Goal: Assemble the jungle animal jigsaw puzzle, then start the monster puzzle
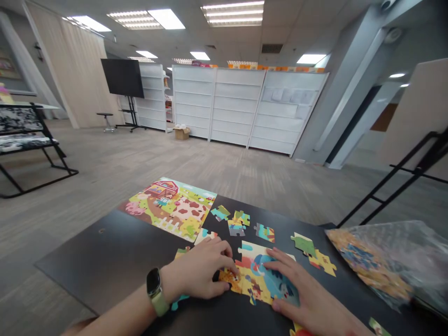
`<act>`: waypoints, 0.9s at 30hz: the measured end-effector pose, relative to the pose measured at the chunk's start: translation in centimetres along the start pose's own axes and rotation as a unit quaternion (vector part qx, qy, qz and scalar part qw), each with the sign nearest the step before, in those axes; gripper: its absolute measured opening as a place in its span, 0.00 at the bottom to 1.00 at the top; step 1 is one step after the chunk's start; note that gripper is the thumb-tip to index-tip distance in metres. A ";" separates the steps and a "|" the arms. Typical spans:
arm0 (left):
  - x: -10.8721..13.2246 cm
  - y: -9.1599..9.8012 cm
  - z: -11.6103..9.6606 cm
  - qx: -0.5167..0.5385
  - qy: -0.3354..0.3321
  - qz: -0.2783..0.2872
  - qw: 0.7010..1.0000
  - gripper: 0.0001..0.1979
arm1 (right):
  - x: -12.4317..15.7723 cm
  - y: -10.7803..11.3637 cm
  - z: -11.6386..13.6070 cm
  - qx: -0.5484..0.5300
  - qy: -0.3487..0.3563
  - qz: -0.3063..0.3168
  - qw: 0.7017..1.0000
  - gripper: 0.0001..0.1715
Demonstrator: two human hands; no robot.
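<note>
Head view: looking forward and down across a dark table top (84,261), with both forearms entering from the bottom edge.
Left hand (196,270): resting its curved fingers on an orange-patterned piece (229,280) at the edge of a joined cluster of cardboard jigsaw pieces (261,275).
Right hand (301,284): lying spread flat over the cluster's blue area, just apart from the left hand; neither hand is visibly gripping.
Wrist: a smartwatch with a black case and sage-green strap (154,291) is sitting on the left wrist, its screen turned away.
Loose pieces: several colourful jigsaw pieces (236,227) are lying just beyond the cluster; a green piece (304,244) is touching a yellow piece (322,262) to its right.
Hidden parts: a teal piece (179,302) is partly tucked beneath the left wrist, and a red-and-yellow piece (299,330) is being cut off by the bottom edge.
Picture: a rectangular farm-scene picture (171,210) with a red barn, cow-spotted patch and white fence is lying at the table's far left.
Container: a crinkled clear plastic bag (385,266) is lying at the right, holding something colourful; its blurred print is staying unreadable.
Background: white shelving units (234,105) are standing across the room, with a small cardboard box (182,133) on the floor before them.
</note>
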State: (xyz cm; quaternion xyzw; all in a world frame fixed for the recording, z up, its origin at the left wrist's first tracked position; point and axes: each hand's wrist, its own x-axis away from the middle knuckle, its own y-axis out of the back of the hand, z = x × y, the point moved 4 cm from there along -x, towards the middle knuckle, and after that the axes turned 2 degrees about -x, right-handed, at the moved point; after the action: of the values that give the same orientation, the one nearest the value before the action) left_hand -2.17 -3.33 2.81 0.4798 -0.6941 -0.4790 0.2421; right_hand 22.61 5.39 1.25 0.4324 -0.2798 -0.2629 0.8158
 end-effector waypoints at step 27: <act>2.6 5.9 2.2 0.066 0.045 -0.143 0.987 0.07 | -0.1 -0.5 -0.9 0.025 0.006 0.003 1.000 0.41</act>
State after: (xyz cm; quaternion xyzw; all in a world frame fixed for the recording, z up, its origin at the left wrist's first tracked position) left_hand -7.53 -4.25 6.86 0.6100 -0.6371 -0.4395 0.1701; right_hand 23.04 5.70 0.38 0.4532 -0.2825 -0.2510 0.8073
